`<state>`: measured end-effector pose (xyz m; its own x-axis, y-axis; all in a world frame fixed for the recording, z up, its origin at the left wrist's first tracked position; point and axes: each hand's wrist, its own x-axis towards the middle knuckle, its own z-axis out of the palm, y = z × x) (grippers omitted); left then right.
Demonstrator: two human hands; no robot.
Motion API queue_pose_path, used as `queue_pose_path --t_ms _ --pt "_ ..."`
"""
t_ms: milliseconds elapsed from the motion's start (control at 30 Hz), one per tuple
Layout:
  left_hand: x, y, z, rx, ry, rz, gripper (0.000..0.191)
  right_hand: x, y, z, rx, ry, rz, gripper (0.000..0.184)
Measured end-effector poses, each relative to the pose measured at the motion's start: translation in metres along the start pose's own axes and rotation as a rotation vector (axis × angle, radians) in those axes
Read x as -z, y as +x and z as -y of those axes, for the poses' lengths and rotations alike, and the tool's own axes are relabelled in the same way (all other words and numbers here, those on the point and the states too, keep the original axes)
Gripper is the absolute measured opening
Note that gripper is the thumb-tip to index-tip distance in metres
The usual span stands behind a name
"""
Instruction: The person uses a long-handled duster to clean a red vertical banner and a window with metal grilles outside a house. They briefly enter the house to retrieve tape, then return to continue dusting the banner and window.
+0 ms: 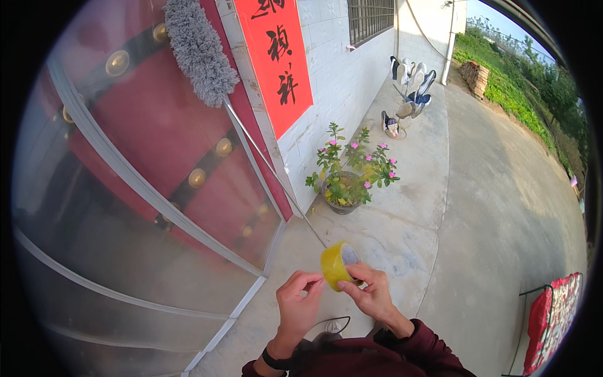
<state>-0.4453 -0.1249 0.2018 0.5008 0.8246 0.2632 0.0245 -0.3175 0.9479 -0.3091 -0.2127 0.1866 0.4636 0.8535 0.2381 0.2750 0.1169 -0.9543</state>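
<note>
My right hand holds a roll of yellow adhesive tape by its right side, with the thumb outside at the bottom and fingers at the core. The roll is tilted, and its pale cardboard core faces right. At the roll's lower left edge, the thumb and index finger of my left hand pinch together against the tape. Any clear strip between those fingertips is too fine to make out. A dark band circles my left wrist. Beyond the roll, the thin metal pole of a grey fluffy duster slants up to the left.
A clear plastic sheet with pale frame strips covers red studded doors at left. A potted pink-flowered plant stands by the tiled wall. Farther off is a shoe rack with several shoes. A red patterned cloth hangs at lower right.
</note>
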Motion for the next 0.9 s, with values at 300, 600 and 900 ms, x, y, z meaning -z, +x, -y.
queue_pose_path --t_ms 300,600,900 --pt "-0.054 0.015 -0.012 -0.265 0.273 -0.187 0.008 0.059 0.039 -0.018 0.046 0.134 0.242 0.021" --pt "-0.130 0.031 -0.035 -0.087 0.183 -0.182 0.007 0.150 0.077 -0.029 0.103 0.226 0.481 0.020" --pt "-0.157 0.024 -0.049 0.107 -0.170 -0.133 0.007 0.195 0.109 -0.030 0.063 0.261 0.787 0.020"
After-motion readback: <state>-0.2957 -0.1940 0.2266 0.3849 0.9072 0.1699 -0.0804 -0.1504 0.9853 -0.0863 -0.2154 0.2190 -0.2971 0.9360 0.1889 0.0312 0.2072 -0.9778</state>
